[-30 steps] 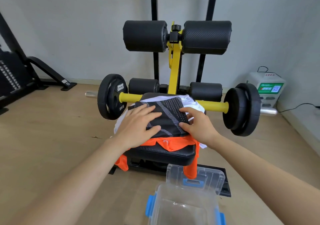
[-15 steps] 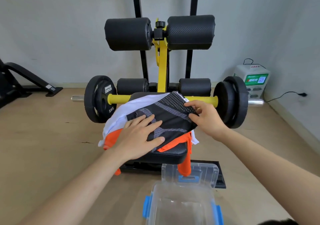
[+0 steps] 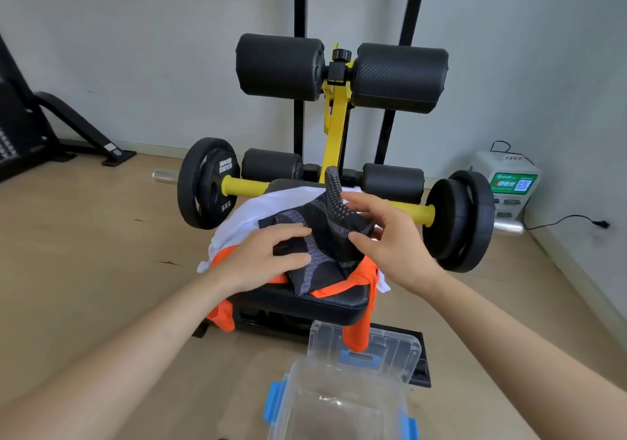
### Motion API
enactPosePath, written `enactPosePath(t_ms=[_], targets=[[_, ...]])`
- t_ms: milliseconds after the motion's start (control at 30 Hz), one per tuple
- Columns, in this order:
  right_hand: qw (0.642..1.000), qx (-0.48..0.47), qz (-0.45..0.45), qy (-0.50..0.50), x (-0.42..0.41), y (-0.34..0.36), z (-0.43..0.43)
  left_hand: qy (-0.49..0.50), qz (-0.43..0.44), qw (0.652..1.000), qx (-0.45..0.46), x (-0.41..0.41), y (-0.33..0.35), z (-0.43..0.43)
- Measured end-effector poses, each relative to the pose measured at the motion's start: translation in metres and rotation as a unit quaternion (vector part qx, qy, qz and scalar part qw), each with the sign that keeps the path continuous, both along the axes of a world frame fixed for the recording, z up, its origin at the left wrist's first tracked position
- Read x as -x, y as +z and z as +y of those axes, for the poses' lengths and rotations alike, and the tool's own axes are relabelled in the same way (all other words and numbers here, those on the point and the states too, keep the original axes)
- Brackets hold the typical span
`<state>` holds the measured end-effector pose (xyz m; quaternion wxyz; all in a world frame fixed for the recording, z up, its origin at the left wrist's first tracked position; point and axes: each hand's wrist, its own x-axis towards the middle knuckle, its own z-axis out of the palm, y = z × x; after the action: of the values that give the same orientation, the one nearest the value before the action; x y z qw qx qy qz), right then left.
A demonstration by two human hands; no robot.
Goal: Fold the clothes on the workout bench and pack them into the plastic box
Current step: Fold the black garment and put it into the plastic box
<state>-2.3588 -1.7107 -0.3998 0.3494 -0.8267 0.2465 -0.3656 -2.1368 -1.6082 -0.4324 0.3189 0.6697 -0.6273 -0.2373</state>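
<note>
So far: nothing packed.
Plastic box [image 3: 342,402]: open on the floor, looks empty.
Black garment [image 3: 319,236]: mid-fold on the table [image 3: 305,304], atop white [image 3: 244,219] and orange clothes [image 3: 342,290].
Left hand [image 3: 271,256]: grip spread flat, pressing it.
Right hand [image 3: 383,236]: grip pinching its raised edge.
Left: all folding, packing.

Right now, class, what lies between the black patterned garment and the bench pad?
In the head view, an orange garment and a white one lie between black garment and bench pad.
</note>
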Motion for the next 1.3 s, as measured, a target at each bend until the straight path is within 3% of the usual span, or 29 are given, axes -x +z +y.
enactPosePath(t_ms=[100, 200, 300, 433, 567, 733, 933, 1167, 1300], targets=[[1.0, 0.0, 0.002, 0.024, -0.008, -0.002, 0.009, 0.093, 0.123, 0.981, 0.119, -0.015, 0.009, 0.006], [0.998, -0.007, 0.014, 0.053, -0.015, -0.005, 0.019, 0.104, 0.137, 0.974, 0.146, -0.021, 0.019, 0.009], [0.993, -0.01, 0.06, 0.103, -0.02, -0.01, 0.028, 0.063, 0.099, 0.988, 0.104, -0.024, 0.019, 0.007], [0.981, 0.013, 0.123, 0.146, -0.019, -0.017, 0.034, 0.086, -0.008, 0.993, 0.076, -0.024, 0.014, 0.004], [0.988, 0.043, 0.107, 0.103, -0.014, -0.018, 0.027, 0.124, -0.111, 0.984, 0.071, -0.025, 0.005, 0.007], [0.987, 0.088, 0.117, 0.067, -0.013, -0.019, 0.024, 0.135, -0.145, 0.98, 0.015, -0.02, 0.006, 0.009], [0.987, 0.026, 0.154, -0.049, -0.014, -0.023, 0.017, 0.119, -0.218, 0.967, -0.064, -0.019, 0.012, 0.014], [0.972, -0.019, 0.215, -0.091, -0.022, -0.025, 0.026, 0.12, -0.3, 0.944, -0.063, -0.013, 0.013, 0.015], [0.986, -0.026, 0.143, -0.081, -0.024, -0.027, 0.027, 0.131, -0.327, 0.935, -0.035, -0.014, 0.023, 0.016]])
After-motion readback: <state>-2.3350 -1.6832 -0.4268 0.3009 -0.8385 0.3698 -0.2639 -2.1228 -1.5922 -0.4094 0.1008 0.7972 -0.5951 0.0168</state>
